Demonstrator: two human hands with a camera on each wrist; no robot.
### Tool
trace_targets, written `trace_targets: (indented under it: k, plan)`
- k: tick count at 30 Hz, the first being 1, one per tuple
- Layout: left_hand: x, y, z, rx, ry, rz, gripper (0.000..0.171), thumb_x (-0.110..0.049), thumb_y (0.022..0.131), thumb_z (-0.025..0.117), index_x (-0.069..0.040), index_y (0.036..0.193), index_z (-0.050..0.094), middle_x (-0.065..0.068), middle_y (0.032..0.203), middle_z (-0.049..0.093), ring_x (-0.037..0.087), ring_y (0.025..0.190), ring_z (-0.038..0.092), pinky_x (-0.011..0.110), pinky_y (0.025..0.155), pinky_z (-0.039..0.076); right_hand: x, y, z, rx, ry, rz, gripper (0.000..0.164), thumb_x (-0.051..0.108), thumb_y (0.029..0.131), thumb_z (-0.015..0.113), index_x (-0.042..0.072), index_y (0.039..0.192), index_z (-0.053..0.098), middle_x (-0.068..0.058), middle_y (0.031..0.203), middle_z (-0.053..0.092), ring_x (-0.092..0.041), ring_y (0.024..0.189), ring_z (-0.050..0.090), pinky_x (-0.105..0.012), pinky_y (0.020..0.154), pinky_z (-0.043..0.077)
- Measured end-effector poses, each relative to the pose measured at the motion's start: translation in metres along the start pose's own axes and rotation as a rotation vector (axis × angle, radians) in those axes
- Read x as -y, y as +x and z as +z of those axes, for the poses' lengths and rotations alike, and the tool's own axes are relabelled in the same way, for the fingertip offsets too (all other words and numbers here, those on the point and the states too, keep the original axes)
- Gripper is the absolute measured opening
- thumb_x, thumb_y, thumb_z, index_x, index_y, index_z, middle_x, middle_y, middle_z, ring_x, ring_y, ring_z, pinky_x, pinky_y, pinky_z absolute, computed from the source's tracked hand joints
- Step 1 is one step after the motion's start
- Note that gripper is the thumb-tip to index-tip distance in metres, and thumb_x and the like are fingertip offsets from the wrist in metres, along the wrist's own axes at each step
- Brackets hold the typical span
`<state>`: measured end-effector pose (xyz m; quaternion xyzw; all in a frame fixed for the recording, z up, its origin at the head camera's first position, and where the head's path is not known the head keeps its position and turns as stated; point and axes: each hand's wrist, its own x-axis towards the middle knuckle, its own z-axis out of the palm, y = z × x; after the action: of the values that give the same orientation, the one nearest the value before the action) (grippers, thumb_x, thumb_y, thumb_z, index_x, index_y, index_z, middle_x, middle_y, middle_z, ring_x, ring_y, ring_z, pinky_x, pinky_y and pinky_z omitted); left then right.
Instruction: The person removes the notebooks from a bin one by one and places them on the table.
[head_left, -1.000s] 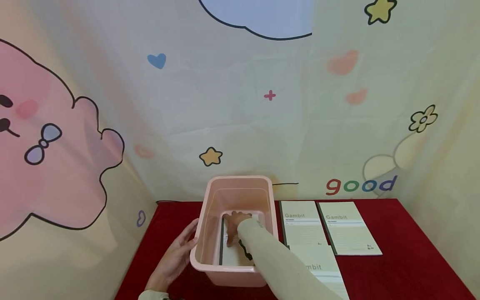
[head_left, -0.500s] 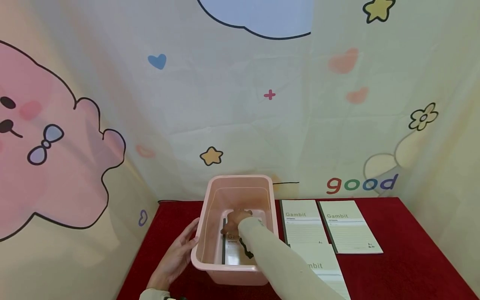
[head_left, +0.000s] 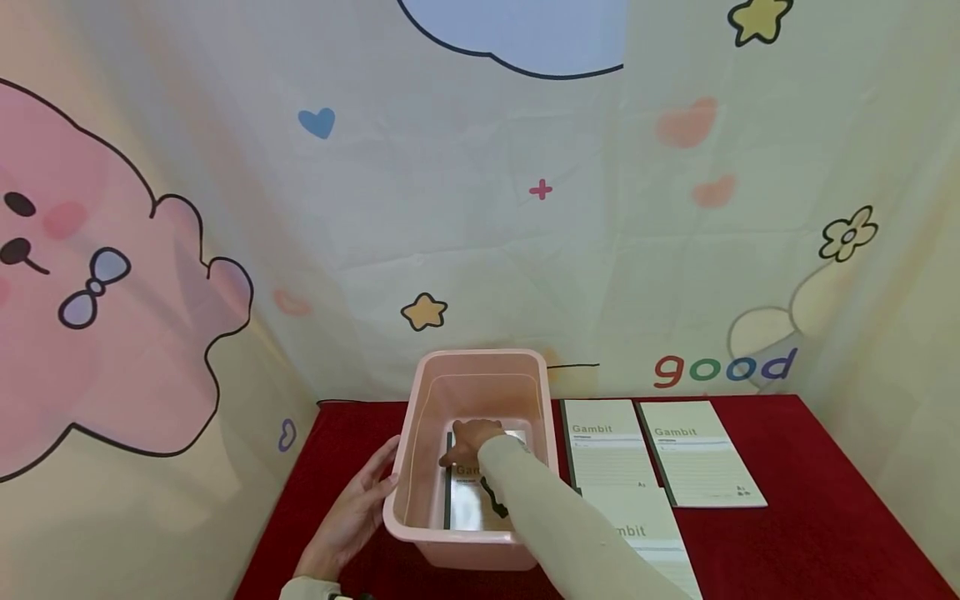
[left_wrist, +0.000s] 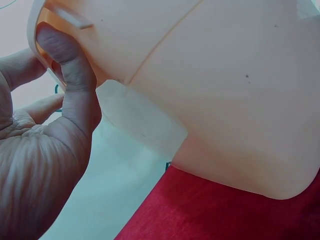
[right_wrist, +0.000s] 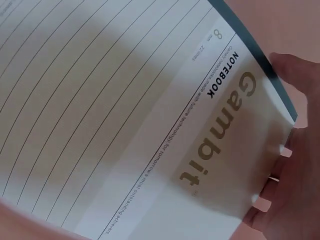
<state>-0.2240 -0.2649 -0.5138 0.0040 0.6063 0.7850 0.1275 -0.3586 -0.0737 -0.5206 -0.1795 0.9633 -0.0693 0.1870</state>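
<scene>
A pink plastic bin [head_left: 408, 532] stands on the red cloth, with a Gambit notebook [right_wrist: 115, 115] lying face up inside it. At the bin's left side is my left hand [head_left: 354, 518]; its bent thumb [left_wrist: 72, 70] tucks under the rim while the fingers lie partly behind the wall. My right hand [head_left: 474, 442] reaches down into the bin and holds the notebook's far end. In the right wrist view its thumb [right_wrist: 285, 67] is at the dark spine and its curled fingers meet the top edge, tips hidden. The right sleeve covers part of the notebook.
Right of the bin, two more Gambit notebooks lie side by side, a middle notebook [head_left: 600, 454] and a right notebook [head_left: 701, 458]. A nearer notebook [head_left: 648, 550] is partly under my right sleeve. A printed fabric backdrop [head_left: 480, 208] hangs behind the red cloth [head_left: 787, 467].
My right hand's spread fingers have drawn in toward the notebook's top left corner, uncovering part of the Gambit print. The notebook has shifted slightly right in the bin. My left hand stays put.
</scene>
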Motion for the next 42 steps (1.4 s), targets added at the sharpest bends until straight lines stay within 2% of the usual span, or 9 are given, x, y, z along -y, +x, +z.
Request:
trace_targets:
  k: [5, 8, 12, 19, 23, 26, 32, 37, 42]
  plan:
    - [0.0, -0.001, 0.001, 0.013, -0.001, 0.006, 0.065, -0.016, 0.098, 0.058, -0.029, 0.154, 0.027, 0.002, 0.162, 0.017, 0.039, 0.147, 0.025, 0.055, 0.112, 0.035, -0.001, 0.003, -0.001, 0.006, 0.055, 0.019, 0.074, 0.063, 0.083, 0.063, 0.02, 0.141, 0.048, -0.002, 0.121, 0.066, -0.022, 0.111, 0.061, -0.044, 0.104, 0.045]
    - [0.0, -0.001, 0.001, 0.03, 0.011, 0.015, 0.067, -0.016, 0.098, 0.057, -0.027, 0.155, 0.024, 0.004, 0.163, 0.014, 0.039, 0.147, 0.025, 0.053, 0.111, 0.038, -0.001, 0.006, -0.002, -0.007, 0.087, 0.043, 0.074, 0.064, 0.078, 0.067, 0.021, 0.137, 0.052, 0.0, 0.111, 0.065, -0.02, 0.103, 0.059, -0.042, 0.102, 0.048]
    - [0.0, -0.002, 0.001, 0.051, 0.026, 0.02, 0.067, -0.016, 0.099, 0.056, -0.025, 0.156, 0.021, 0.006, 0.163, 0.013, 0.04, 0.146, 0.026, 0.047, 0.108, 0.043, -0.001, 0.01, -0.001, -0.073, 0.103, 0.03, 0.071, 0.064, 0.072, 0.073, 0.02, 0.126, 0.058, 0.002, 0.094, 0.06, -0.018, 0.089, 0.055, -0.037, 0.096, 0.052]
    - [0.003, -0.002, 0.003, 0.057, 0.011, 0.0, 0.064, -0.017, 0.1, 0.054, -0.026, 0.155, 0.023, 0.005, 0.163, 0.014, 0.038, 0.146, 0.027, 0.048, 0.11, 0.042, -0.005, 0.015, 0.003, -0.207, 0.192, -0.002, 0.075, 0.059, 0.068, 0.08, 0.018, 0.126, 0.056, 0.004, 0.1, 0.059, -0.015, 0.09, 0.055, -0.036, 0.097, 0.054]
    - [0.005, -0.001, 0.004, 0.048, 0.028, 0.008, 0.065, -0.018, 0.1, 0.054, -0.025, 0.156, 0.022, 0.006, 0.163, 0.015, 0.038, 0.146, 0.029, 0.051, 0.111, 0.04, -0.008, 0.014, 0.002, -0.248, 0.229, 0.009, 0.049, 0.06, 0.076, 0.071, 0.017, 0.1, 0.066, 0.003, 0.074, 0.054, -0.014, 0.069, 0.058, -0.031, 0.071, 0.057]
    - [0.005, 0.001, 0.005, 0.039, 0.04, 0.013, 0.065, -0.019, 0.1, 0.055, -0.025, 0.156, 0.022, 0.007, 0.162, 0.017, 0.038, 0.145, 0.031, 0.051, 0.11, 0.041, -0.008, 0.012, -0.003, -0.284, 0.238, -0.012, 0.041, 0.06, 0.078, 0.066, 0.019, 0.074, 0.064, 0.002, 0.054, 0.044, -0.014, 0.051, 0.055, -0.026, 0.049, 0.049]
    - [0.003, 0.002, 0.003, 0.033, 0.027, 0.008, 0.065, -0.019, 0.099, 0.057, -0.026, 0.155, 0.025, 0.006, 0.162, 0.018, 0.038, 0.145, 0.031, 0.05, 0.11, 0.04, -0.006, 0.011, -0.016, -0.312, 0.203, -0.029, 0.047, 0.058, 0.08, 0.06, 0.02, 0.055, 0.051, 0.003, 0.048, 0.041, -0.013, 0.045, 0.051, -0.025, 0.041, 0.039]
    - [0.002, 0.002, 0.004, 0.024, 0.023, 0.012, 0.064, -0.019, 0.099, 0.057, -0.027, 0.154, 0.026, 0.005, 0.161, 0.02, 0.038, 0.145, 0.03, 0.052, 0.11, 0.039, -0.003, 0.01, -0.031, -0.408, 0.177, -0.083, 0.04, 0.057, 0.083, 0.057, 0.021, 0.065, 0.059, 0.004, 0.051, 0.048, -0.012, 0.051, 0.055, -0.024, 0.048, 0.045]
    - [0.0, 0.002, 0.003, 0.007, 0.032, 0.035, 0.064, -0.017, 0.099, 0.057, -0.026, 0.154, 0.027, 0.005, 0.16, 0.023, 0.036, 0.143, 0.035, 0.049, 0.106, 0.045, 0.005, 0.002, -0.05, -0.421, 0.069, -0.137, 0.045, 0.061, 0.087, 0.048, 0.022, 0.072, 0.063, 0.005, 0.05, 0.042, -0.011, 0.051, 0.05, -0.025, 0.049, 0.037]
